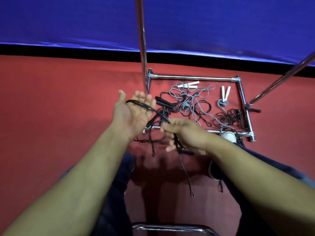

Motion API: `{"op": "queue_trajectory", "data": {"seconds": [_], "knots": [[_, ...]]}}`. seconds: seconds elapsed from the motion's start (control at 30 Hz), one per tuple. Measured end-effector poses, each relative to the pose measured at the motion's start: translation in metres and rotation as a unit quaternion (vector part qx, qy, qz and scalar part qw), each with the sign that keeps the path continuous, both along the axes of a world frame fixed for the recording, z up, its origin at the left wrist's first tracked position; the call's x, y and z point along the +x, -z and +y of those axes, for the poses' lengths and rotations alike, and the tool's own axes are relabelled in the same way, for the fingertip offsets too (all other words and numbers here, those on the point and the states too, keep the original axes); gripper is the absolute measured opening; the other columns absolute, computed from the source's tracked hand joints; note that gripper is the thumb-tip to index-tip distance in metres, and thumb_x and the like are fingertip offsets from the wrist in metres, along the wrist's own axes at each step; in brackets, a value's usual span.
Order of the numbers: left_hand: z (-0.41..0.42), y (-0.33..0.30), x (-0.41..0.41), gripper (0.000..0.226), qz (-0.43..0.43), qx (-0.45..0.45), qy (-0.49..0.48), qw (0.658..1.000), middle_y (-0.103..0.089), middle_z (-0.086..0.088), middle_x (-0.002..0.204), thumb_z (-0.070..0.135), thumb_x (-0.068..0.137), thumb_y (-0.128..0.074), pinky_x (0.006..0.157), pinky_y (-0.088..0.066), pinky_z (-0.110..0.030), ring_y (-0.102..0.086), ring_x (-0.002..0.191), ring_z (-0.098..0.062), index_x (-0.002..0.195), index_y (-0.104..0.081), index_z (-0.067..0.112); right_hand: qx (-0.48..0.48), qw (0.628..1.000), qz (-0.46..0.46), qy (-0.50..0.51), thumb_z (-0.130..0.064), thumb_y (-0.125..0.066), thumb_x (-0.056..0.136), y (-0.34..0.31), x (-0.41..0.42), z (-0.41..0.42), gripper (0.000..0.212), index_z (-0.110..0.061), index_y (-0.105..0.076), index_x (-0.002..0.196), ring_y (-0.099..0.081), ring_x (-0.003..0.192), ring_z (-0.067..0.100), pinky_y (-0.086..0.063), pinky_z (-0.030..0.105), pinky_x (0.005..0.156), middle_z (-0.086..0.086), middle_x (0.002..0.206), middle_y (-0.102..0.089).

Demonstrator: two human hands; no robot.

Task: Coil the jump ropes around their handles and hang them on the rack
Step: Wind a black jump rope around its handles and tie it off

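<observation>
So, closest to me, loose ends of the black rope (186,174) I am working on dangle between my knees, one ending in a small loop low over the red floor (51,99). My right hand (184,135) is curled around a bunch of that rope, and a dark handle seems to poke out under my fingers, though the blur makes it hard to be sure. My left hand (134,113) is spread, palm up, with strands of the same rope draped across the palm and fingers; nothing is pinched there. I judge this to be the middle of winding one rope, with the coil not yet tight or finished.

Just beyond my hands, inside the base frame of the rack (192,77), the rest lies on the floor: a tangle of grey and black ropes (187,103) with black handles mixed in, one pair of white handles (189,84) at the far side, a second pair of white handles (225,93) with a small grey coil below it, and a heap of thin black rope (230,118) near the right bar.

The upright poles (142,40) that I can see carry nothing. The top of the rack is out of view, so I cannot say whether anything hangs there. From what shows, most of the job is left: several ropes to untangle, coil and hang.
</observation>
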State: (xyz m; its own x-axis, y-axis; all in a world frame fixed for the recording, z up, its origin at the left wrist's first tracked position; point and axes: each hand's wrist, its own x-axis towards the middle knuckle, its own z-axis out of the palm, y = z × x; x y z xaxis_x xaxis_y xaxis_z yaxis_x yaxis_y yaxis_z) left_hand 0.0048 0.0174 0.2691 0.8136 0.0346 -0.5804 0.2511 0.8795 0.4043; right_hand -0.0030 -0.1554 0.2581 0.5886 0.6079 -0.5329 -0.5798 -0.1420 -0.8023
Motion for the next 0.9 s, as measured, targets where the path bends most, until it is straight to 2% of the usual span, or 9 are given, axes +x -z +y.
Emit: {"op": "queue_trajectory", "data": {"seconds": [0.1,0.23,0.37,0.4,0.5,0.57,0.7,0.77,0.9], "knots": [[-0.005,0.009,-0.014,0.090,-0.019,0.172,0.153,0.973,-0.068,-0.007,0.124,0.077,0.091,-0.012,0.111,-0.037,-0.041,-0.058,0.121,-0.020,0.130,-0.057,0.009,0.152,0.975,0.099,0.129,-0.022,-0.045,0.100,-0.018,0.008,0.006,0.019,-0.015,-0.056,0.086,-0.037,0.048,0.010,-0.048,0.027,0.050,-0.005,0.059,-0.035],[-0.046,0.034,-0.024,0.089,-0.022,0.342,0.328,0.880,-0.072,-0.004,0.093,0.071,0.092,-0.006,0.084,-0.048,-0.024,-0.070,0.078,-0.004,0.129,-0.060,0.009,0.270,0.925,0.142,0.227,-0.024,-0.042,0.100,-0.035,0.032,0.006,0.020,-0.015,-0.056,0.089,-0.038,0.049,0.008,-0.049,0.024,0.053,-0.007,0.063,-0.040],[-0.040,0.046,-0.045,0.052,-0.135,0.518,0.514,0.670,-0.075,0.003,0.085,0.070,0.087,-0.045,0.088,-0.050,-0.033,-0.068,0.085,-0.010,0.091,-0.068,0.024,0.312,0.877,0.137,0.337,-0.020,-0.041,0.103,-0.040,0.058,-0.009,0.021,-0.013,-0.056,0.089,-0.039,0.051,0.009,-0.051,0.025,0.058,-0.004,0.064,-0.043],[-0.036,0.051,-0.048,0.038,-0.137,0.540,0.502,0.662,-0.072,0.001,0.076,0.055,0.092,-0.051,0.081,-0.050,-0.035,-0.064,0.073,-0.008,0.083,-0.065,0.020,0.308,0.870,0.129,0.361,-0.018,-0.041,0.103,-0.040,0.062,-0.013,0.020,-0.012,-0.055,0.090,-0.040,0.051,0.010,-0.051,0.026,0.058,-0.003,0.063,-0.044],[-0.041,0.045,-0.046,0.020,-0.113,0.540,0.423,0.719,-0.048,0.003,0.057,0.026,0.099,-0.050,0.065,-0.043,-0.033,-0.045,0.049,-0.010,0.082,-0.058,0.020,0.270,0.862,0.090,0.419,-0.018,-0.043,0.104,-0.035,0.070,-0.022,0.019,-0.010,-0.057,0.093,-0.046,0.057,0.013,-0.054,0.031,0.063,0.000,0.066,-0.050],[-0.046,0.036,-0.040,0.019,-0.081,0.470,0.333,0.814,-0.034,0.010,0.053,0.020,0.102,-0.047,0.068,-0.045,-0.032,-0.030,0.045,-0.009,0.084,-0.056,0.018,0.201,0.878,0.063,0.429,-0.028,-0.048,0.102,-0.028,0.069,-0.024,0.021,-0.013,-0.061,0.096,-0.057,0.072,0.018,-0.056,0.036,0.072,0.002,0.079,-0.060],[-0.038,0.012,-0.027,0.022,-0.066,0.292,0.224,0.928,-0.026,0.010,0.052,0.014,0.105,-0.039,0.052,-0.045,-0.023,-0.020,0.040,-0.005,0.088,-0.054,0.013,0.028,0.977,0.037,0.208,-0.061,-0.041,0.095,-0.007,0.042,-0.013,0.053,-0.017,-0.064,0.113,-0.062,0.106,0.020,-0.046,0.039,0.098,0.002,0.114,-0.068],[-0.032,0.009,-0.025,0.021,-0.064,0.258,0.240,0.934,-0.024,0.009,0.052,0.014,0.104,-0.039,0.045,-0.042,-0.019,-0.020,0.039,-0.005,0.088,-0.053,0.011,0.010,0.992,0.015,0.121,-0.058,-0.039,0.096,-0.002,0.024,-0.003,0.053,-0.015,-0.063,0.116,-0.063,0.104,0.014,-0.045,0.035,0.099,-0.001,0.111,-0.068],[-0.036,0.020,-0.036,0.019,-0.061,0.309,0.349,0.882,-0.025,0.007,0.054,0.011,0.103,-0.041,0.062,-0.038,-0.029,-0.023,0.042,-0.007,0.089,-0.053,0.013,0.065,0.985,0.062,0.149,-0.038,-0.055,0.096,0.009,0.012,0.005,0.036,-0.006,-0.065,0.110,-0.060,0.071,0.017,-0.055,0.034,0.081,0.000,0.072,-0.063]]}}
